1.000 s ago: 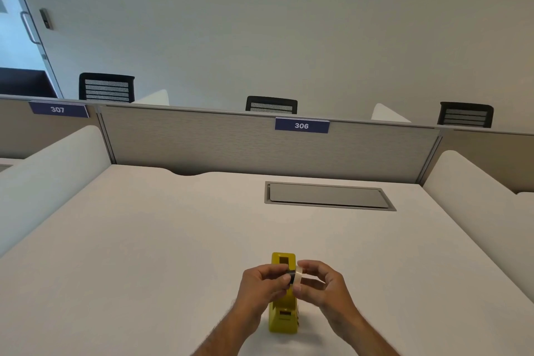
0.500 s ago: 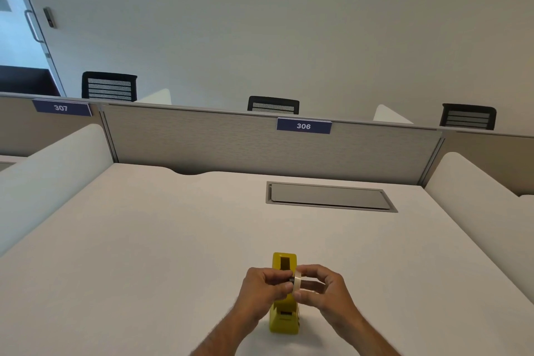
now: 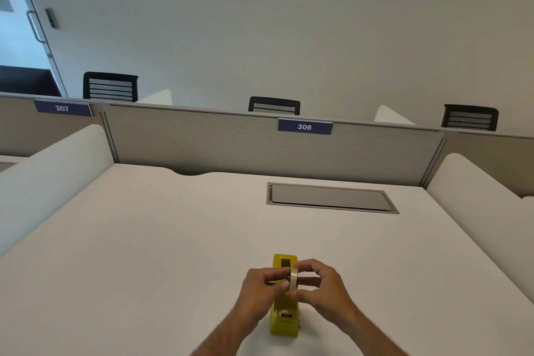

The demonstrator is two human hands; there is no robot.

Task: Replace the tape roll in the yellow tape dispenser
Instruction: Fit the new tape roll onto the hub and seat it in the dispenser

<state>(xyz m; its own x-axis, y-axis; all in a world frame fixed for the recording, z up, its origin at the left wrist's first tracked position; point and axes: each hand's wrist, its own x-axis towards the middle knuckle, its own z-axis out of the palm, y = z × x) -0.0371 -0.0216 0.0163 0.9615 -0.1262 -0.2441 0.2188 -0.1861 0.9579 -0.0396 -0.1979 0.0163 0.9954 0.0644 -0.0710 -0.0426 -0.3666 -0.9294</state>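
The yellow tape dispenser (image 3: pixel 284 318) stands lengthwise on the white desk (image 3: pixel 161 240), near its front edge. Just above the dispenser's middle I hold a pale tape roll (image 3: pixel 294 281) edge-on. My right hand (image 3: pixel 322 289) pinches the roll's rim between thumb and fingers. My left hand (image 3: pixel 261 287) grips a small dark piece at the roll's centre, pressed against its left face; I cannot tell whether that piece is inside the roll. Both hands hide the dispenser's middle section.
A grey flap cover (image 3: pixel 332 197) is set into the desk at the back right. Padded white dividers (image 3: pixel 55 170) flank both sides, and a grey partition (image 3: pixel 231 141) labelled 306 closes the back. Black chairs stand behind it.
The hands have stayed together over the dispenser, with the roll held upright between them. My right fingers have shifted slightly on the rim. The dispenser has not moved.
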